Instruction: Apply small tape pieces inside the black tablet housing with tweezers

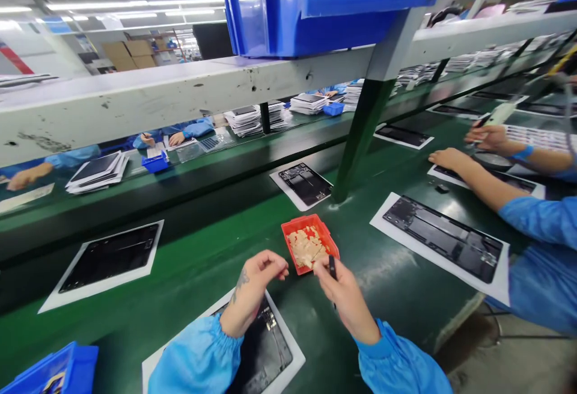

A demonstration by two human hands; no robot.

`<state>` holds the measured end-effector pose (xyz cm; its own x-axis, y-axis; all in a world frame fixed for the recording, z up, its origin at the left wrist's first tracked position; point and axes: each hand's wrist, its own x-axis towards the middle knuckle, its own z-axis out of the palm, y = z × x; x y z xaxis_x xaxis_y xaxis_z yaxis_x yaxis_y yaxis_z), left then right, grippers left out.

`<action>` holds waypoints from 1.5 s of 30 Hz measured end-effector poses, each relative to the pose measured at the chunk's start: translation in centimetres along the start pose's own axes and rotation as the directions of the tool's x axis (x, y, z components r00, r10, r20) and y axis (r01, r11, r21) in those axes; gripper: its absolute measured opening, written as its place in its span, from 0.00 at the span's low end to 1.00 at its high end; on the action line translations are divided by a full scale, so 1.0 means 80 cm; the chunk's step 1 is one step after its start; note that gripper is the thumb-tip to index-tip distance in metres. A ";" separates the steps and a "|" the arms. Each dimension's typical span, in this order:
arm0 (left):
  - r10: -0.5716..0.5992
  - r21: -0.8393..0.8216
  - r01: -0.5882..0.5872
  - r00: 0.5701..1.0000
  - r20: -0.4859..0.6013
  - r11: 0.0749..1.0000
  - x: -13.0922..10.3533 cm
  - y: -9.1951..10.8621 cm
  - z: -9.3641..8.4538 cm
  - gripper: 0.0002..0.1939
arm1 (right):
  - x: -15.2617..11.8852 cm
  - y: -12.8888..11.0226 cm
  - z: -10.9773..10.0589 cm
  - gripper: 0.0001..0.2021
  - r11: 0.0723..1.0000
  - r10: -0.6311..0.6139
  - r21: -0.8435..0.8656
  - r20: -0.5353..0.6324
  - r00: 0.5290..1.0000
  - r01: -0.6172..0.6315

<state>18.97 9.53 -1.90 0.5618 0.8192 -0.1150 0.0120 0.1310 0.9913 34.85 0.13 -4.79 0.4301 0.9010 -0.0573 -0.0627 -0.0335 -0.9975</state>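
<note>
My left hand [256,286] is closed in a pinch above a tablet-like device [265,355] with its inside exposed, lying on a white sheet [288,376]. Whatever its fingertips hold, if anything, is too small to make out. At the near edge of a red tray [333,243], my right hand [343,290] is closed around a slim black tool [332,267], whose exact kind is unclear. Small tan pieces [306,246] lie heaped in that tray. The left forearm's blue sleeve covers part of the device.
More opened devices lie on white sheets: one at left [112,255], one behind the tray [304,183], one at right [444,234]. A co-worker's hands [460,162] work at right. A green post [360,141] and overhead blue bin [333,27] stand ahead; another blue bin [76,364] is lower left.
</note>
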 end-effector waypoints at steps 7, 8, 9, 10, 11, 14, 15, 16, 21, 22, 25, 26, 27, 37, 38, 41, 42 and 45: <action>0.072 0.139 -0.094 0.985 0.155 0.986 0.029 -0.002 0.041 0.12 | 0.008 0.004 -0.017 0.19 0.999 0.038 0.000 -0.010 0.999 -0.038; 0.067 0.142 -0.093 0.981 0.180 0.985 0.030 -0.004 0.044 0.12 | 0.007 0.002 -0.017 0.19 0.999 0.042 -0.001 0.011 0.999 -0.042; 0.061 0.143 -0.089 0.979 0.194 0.986 0.031 -0.005 0.046 0.12 | 0.006 0.000 -0.016 0.19 0.999 0.048 0.003 0.030 0.998 -0.048; 0.053 0.138 -0.083 0.977 0.204 0.987 0.032 -0.007 0.047 0.12 | 0.005 -0.001 -0.016 0.19 0.998 0.056 0.011 0.050 0.997 -0.056; 0.045 0.129 -0.074 0.975 0.218 0.989 0.033 -0.009 0.046 0.12 | 0.004 -0.002 -0.016 0.19 0.998 0.064 0.023 0.073 0.995 -0.066; 0.021 0.074 -0.043 0.963 0.270 0.996 0.036 -0.014 0.040 0.14 | 0.005 -0.002 -0.016 0.19 0.993 0.089 0.063 0.128 0.988 -0.097; 0.015 0.053 -0.032 0.958 0.286 0.998 0.037 -0.015 0.038 0.14 | 0.006 -0.002 -0.016 0.19 0.991 0.097 0.075 0.143 0.985 -0.109; 0.009 0.036 -0.021 0.955 0.298 0.999 0.037 -0.015 0.036 0.15 | 0.007 -0.001 -0.016 0.19 0.989 0.106 0.087 0.160 0.981 -0.121; 0.021 0.033 -0.028 0.984 0.177 0.999 0.048 -0.024 0.032 0.14 | 0.011 0.002 -0.021 0.19 0.980 0.129 0.144 0.065 0.989 -0.137; 0.034 0.054 -0.041 0.992 0.122 0.998 0.053 -0.027 0.033 0.13 | 0.012 0.003 -0.022 0.20 0.981 0.127 0.150 0.012 0.992 -0.127; 0.091 0.145 -0.088 0.996 -0.014 0.985 0.072 -0.036 0.037 0.10 | 0.013 0.005 -0.026 0.20 0.983 0.111 0.154 -0.082 0.990 -0.098; 0.114 0.173 -0.108 0.993 -0.030 0.979 0.078 -0.038 0.040 0.08 | 0.012 0.006 -0.027 0.20 0.984 0.106 0.152 -0.090 0.990 -0.092; 0.138 0.193 -0.130 0.990 -0.029 0.973 0.083 -0.039 0.043 0.08 | 0.012 0.006 -0.028 0.20 0.985 0.101 0.149 -0.095 0.990 -0.087; 0.064 0.088 -0.081 0.980 0.189 0.993 0.070 -0.029 0.049 0.12 | 0.002 -0.001 -0.031 0.18 0.988 0.081 0.133 -0.063 0.995 -0.072; 0.018 0.054 -0.032 0.972 0.236 0.998 0.064 -0.028 0.049 0.15 | 0.001 -0.001 -0.030 0.18 0.988 0.083 0.133 -0.048 0.995 -0.076; -0.075 -0.057 0.099 0.940 0.333 0.993 0.047 -0.023 0.050 0.18 | 0.000 -0.001 -0.026 0.18 0.988 0.089 0.127 -0.001 0.996 -0.088; -0.088 -0.090 0.125 0.937 0.338 0.988 0.042 -0.021 0.050 0.17 | 0.000 -0.001 -0.025 0.18 0.988 0.091 0.122 0.014 0.996 -0.092; -0.110 -0.158 0.169 0.940 0.324 0.973 0.034 -0.015 0.051 0.16 | -0.002 -0.004 -0.025 0.19 0.989 0.095 0.107 0.046 0.994 -0.099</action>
<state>23.86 9.30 -3.14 0.7945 0.5745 -0.1969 -0.0240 0.3537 0.9351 36.59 -0.88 -4.58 0.3806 0.9126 -0.1495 -0.2007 -0.0763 -0.9767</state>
